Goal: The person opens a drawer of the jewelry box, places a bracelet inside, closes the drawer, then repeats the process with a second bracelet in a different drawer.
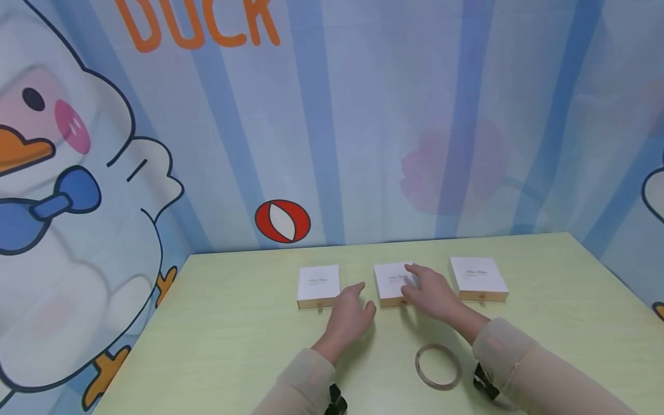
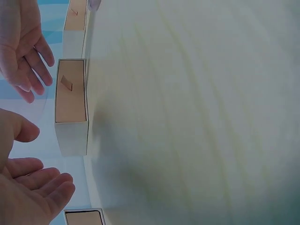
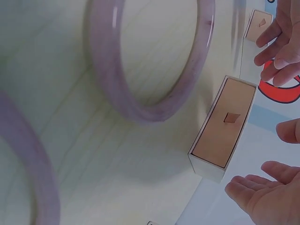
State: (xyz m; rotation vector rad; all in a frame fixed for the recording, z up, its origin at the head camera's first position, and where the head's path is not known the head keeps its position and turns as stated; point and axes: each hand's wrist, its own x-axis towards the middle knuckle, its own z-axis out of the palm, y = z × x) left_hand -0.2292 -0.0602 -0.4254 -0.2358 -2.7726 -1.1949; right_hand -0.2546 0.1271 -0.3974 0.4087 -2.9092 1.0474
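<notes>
Three small white boxes with tan drawer fronts and little pull tabs stand in a row: a left box (image 1: 319, 282), a middle box (image 1: 389, 280) and a right box (image 1: 478, 275). My right hand (image 1: 432, 293) is over the right side of the middle box, fingers spread, gripping nothing; contact cannot be told. Between the left and middle boxes is my left hand (image 1: 349, 318), thumb and fingers apart and holding nothing. A pale lilac bangle (image 3: 105, 61) lies on the table near my right forearm. Part of a second bangle (image 3: 44, 187) shows beside it in the right wrist view.
The pale yellow-green table (image 1: 233, 340) ends at a blue striped cloth backdrop (image 1: 363, 144) printed with a duck (image 1: 78, 259). In the head view my right sleeve (image 1: 544, 369) covers most of the second bangle. The drawer fronts face me.
</notes>
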